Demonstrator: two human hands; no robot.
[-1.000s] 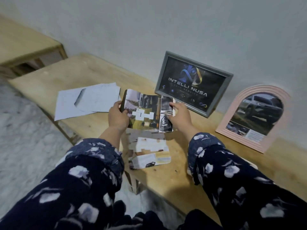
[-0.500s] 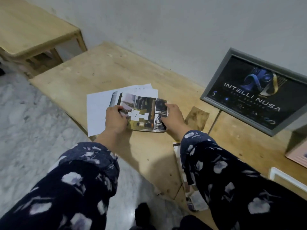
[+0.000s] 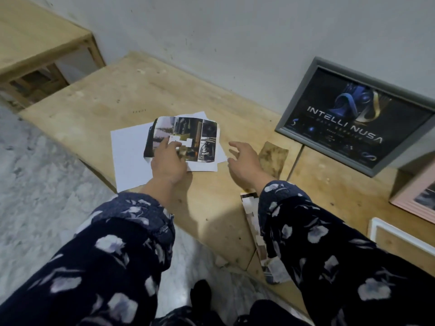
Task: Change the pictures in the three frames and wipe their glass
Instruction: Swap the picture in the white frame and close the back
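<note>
Home room: low wooden bench [image 3: 98,107], marble floor [image 3: 35,184]

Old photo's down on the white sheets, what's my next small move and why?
Probably lift the left hand off the printed photo: it lies flat on the white sheets, and the right hand hovers open, holding nothing, near the brown cloth for wiping glass.

A low wooden bench [image 3: 98,107] runs along a pale wall [image 3: 235,31]. A second wooden bench [image 3: 35,45] stands at the far left. A brown cloth [image 3: 273,158] lies on the first bench. Grey marbled floor [image 3: 40,184] spreads below.
</note>
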